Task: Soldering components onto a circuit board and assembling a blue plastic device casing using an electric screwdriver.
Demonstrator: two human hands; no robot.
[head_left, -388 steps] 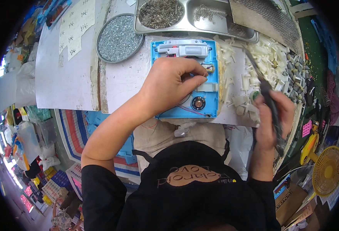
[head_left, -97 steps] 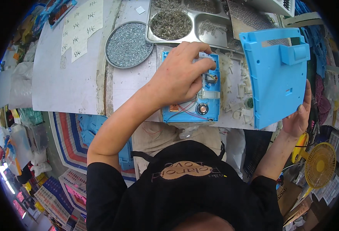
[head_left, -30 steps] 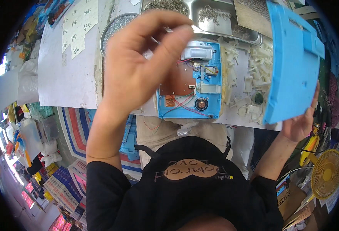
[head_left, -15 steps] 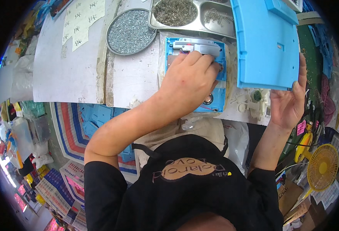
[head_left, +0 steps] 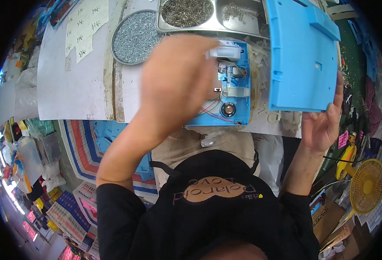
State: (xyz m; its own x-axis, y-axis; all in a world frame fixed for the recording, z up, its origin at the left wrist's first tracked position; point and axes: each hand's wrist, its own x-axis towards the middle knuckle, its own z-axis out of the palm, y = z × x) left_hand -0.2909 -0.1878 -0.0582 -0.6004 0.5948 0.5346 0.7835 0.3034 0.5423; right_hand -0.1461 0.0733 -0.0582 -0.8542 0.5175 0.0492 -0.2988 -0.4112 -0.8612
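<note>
Room left over white tabletop (head_left: 76, 93); blue panel (head_left: 301, 69) (raised) blocks right of case (head_left: 241, 106).

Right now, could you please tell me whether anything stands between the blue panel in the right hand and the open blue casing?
Partly: the left hand, blurred, hides the left part of the open blue casing. In the gap beside the blue panel, nothing tall shows; small pale plastic parts lie on the table.

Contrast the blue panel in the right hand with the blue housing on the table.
The blue panel is held in the right hand, while the blue housing lies on the table. The housing contains a round speaker and a pale plastic piece; the panel's visible face shows neither. The left hand hides part of the housing but not the panel. Both are light blue.
</note>
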